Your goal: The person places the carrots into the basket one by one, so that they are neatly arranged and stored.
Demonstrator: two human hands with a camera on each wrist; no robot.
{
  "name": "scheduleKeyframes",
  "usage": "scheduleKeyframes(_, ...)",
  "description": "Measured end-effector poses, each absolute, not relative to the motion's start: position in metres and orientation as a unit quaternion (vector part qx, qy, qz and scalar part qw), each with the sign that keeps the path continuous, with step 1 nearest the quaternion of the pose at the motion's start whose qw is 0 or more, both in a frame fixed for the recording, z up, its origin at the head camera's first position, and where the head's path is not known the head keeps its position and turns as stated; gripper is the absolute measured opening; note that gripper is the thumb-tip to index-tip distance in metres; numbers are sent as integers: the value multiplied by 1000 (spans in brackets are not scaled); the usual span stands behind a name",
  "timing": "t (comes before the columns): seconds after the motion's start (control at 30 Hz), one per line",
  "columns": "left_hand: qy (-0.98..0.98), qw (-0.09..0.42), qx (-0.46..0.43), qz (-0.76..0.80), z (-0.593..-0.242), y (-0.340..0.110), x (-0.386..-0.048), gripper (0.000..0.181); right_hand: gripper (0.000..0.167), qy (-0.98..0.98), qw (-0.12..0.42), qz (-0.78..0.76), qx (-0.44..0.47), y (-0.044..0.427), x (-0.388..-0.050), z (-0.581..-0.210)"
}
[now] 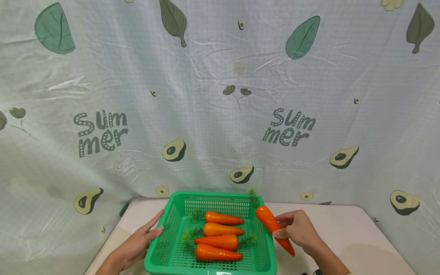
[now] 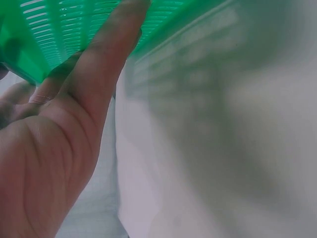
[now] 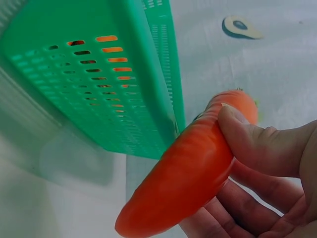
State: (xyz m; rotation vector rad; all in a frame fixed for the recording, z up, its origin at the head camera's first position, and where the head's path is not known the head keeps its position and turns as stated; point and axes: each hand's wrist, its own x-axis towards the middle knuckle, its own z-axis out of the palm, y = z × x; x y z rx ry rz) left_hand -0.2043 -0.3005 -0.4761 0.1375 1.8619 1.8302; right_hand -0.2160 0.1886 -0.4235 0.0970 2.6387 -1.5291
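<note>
A green plastic basket stands on the table, with several orange toy carrots with green tops lying inside. At its left side is my left hand, thumb at the rim and the other fingers along the outer wall; the left wrist view shows a long finger against the slotted side. My right hand pinches another carrot between thumb and fingers beside the basket's right rim. This carrot slants, its leafy top over the far right corner and its tip toward me, outside the basket.
A pale table extends to both sides of the basket. Close behind hangs a light curtain printed with leaves, avocados and lettering. A small dark object shows at the bottom edge near my right forearm.
</note>
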Motion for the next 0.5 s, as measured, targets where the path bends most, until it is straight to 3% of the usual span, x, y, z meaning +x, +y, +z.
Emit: scheduleKeyframes(0.5, 694, 257, 43, 671, -474, -299, -202, 84, 42, 858, 68, -506, -48, 179, -214, -416)
